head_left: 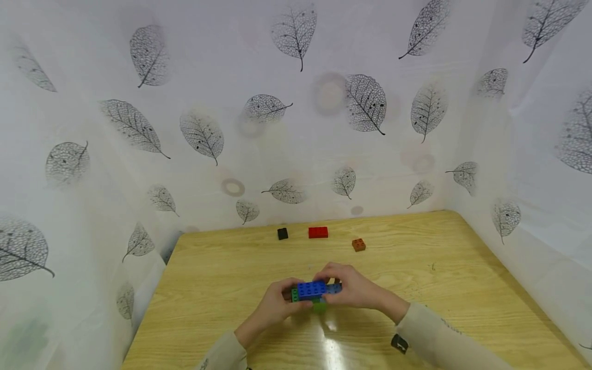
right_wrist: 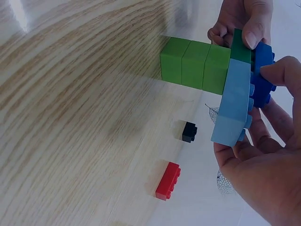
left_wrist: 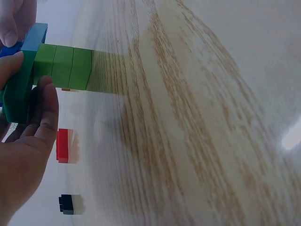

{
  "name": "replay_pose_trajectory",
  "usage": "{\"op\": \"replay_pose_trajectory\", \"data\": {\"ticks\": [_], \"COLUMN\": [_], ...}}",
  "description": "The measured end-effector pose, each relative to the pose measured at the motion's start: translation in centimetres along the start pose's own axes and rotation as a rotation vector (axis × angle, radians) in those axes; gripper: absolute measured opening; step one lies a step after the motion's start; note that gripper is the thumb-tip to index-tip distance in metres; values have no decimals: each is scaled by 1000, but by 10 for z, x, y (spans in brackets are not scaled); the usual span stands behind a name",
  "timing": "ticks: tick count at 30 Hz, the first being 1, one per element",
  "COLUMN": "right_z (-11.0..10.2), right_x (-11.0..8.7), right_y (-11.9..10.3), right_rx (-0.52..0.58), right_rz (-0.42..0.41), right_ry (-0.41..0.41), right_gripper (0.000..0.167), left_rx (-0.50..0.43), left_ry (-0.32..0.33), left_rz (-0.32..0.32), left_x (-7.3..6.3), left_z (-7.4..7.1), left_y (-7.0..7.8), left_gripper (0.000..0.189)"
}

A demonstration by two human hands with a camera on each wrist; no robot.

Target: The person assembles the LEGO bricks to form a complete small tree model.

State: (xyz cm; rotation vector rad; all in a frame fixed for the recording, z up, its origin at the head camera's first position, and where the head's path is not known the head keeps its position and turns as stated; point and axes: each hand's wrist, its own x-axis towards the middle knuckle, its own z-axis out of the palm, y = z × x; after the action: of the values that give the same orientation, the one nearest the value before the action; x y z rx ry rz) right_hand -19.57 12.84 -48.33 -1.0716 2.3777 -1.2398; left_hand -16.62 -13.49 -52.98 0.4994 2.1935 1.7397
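Note:
A column of several light green bricks (left_wrist: 64,67) stands upright on the table. Across its top, a dark green brick (left_wrist: 19,92) and a light blue brick (right_wrist: 233,101) sit end to end. Above them lies a dark blue brick (head_left: 310,291) with studs up, overlapping both in the head view. My left hand (head_left: 276,303) grips the dark green end, its thumb on one side and fingers on the other. From the other side my right hand (head_left: 353,289) pinches the dark blue brick, its thumb on the near face. Its lower fingers pass behind the light blue brick.
Along the far side of the wooden table (head_left: 217,267) lie a black brick (head_left: 282,234), a red brick (head_left: 318,233) and a small orange-brown brick (head_left: 358,244). A leaf-patterned curtain (head_left: 314,149) hangs behind the table and at both sides.

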Motion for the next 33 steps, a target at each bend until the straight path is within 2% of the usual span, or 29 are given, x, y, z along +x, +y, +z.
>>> {"op": "replay_pose_trajectory", "data": {"ticks": [18,26,33], "right_z": [5,6,6], "right_x": [-1,-1,0], "right_y": [5,5,7], "right_rx": [37,25,26], "right_rz": [-2,-10,-8], "right_ry": [11,24,21], "right_gripper": [38,37,37], "left_rx": [8,21,5], "left_ry": [-16,-1,-26], "left_rz": [38,43,55], "left_x": [0,0,0], "left_z": [-1,-1,-2], "left_y": [1,2,6], "left_gripper": [37,31,28]}}
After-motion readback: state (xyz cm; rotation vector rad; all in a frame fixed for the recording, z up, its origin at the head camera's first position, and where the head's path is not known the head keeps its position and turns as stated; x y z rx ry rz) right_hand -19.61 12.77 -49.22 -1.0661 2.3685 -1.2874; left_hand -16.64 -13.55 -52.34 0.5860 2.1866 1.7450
